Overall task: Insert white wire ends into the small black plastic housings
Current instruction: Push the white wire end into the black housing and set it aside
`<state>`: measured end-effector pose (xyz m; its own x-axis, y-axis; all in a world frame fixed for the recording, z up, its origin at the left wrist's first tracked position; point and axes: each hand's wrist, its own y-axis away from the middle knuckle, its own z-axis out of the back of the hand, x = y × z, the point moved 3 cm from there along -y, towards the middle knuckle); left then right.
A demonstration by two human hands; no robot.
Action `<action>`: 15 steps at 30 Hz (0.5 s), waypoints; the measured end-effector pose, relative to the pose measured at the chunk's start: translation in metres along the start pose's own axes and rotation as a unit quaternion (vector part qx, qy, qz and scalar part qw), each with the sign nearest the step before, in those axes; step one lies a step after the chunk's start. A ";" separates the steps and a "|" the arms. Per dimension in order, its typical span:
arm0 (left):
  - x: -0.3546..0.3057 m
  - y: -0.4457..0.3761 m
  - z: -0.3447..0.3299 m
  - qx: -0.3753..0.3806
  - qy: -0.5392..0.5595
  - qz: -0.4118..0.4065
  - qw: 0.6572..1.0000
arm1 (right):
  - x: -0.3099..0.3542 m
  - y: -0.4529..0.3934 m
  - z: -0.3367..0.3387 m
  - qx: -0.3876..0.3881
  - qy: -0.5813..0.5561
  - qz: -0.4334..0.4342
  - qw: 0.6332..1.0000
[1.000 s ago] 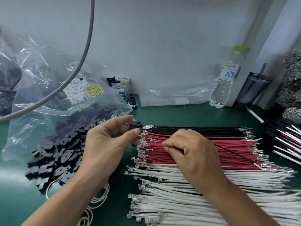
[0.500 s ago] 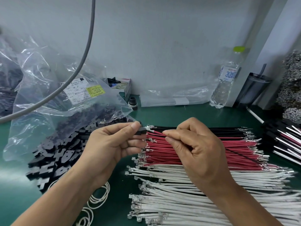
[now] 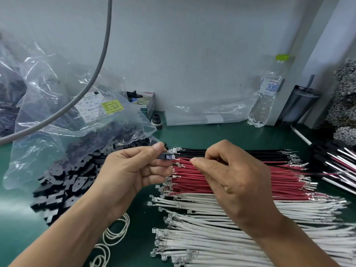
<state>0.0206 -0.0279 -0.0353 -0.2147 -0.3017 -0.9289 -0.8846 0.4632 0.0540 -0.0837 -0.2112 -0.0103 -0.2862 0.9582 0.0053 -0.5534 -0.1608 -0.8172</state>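
Head view: three wire bundles lie on the green tabletop (image 3: 192, 135): black wires (image 3: 231, 151), red wires (image 3: 192, 176), white wires (image 3: 212, 228). Left hand (image 3: 133, 172) pinches one black housing (image 3: 163, 156) over the bundles' left ends. Right hand (image 3: 229, 176) fingers are curled, apparently pinching a wire.

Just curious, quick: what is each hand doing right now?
Left hand: pinches a small black housing.
Right hand: fingers curled in a pinch above the red wires; what it holds cannot be told.

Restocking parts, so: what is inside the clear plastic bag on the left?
The clear plastic bag holds black plastic housings, some spilling onto the green mat. A printed label and glare hide the bag's upper contents.
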 end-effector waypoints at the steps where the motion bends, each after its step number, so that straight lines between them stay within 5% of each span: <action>1: 0.000 0.001 -0.001 0.004 -0.007 0.003 1.000 | -0.001 0.000 0.001 -0.001 0.003 0.004 1.000; 12: 0.010 0.004 -0.008 0.003 0.007 0.003 1.000 | 0.007 0.001 -0.007 0.025 -0.054 -0.064 0.996; 15: 0.004 0.006 -0.009 -0.001 -0.080 -0.050 0.996 | 0.002 0.003 -0.011 0.042 -0.097 -0.115 0.988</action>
<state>0.0104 -0.0342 -0.0356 -0.0570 -0.2085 -0.9764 -0.8991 0.4358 -0.0406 -0.0778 -0.2069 -0.0193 -0.2859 0.9095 0.3018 -0.6811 0.0287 -0.7316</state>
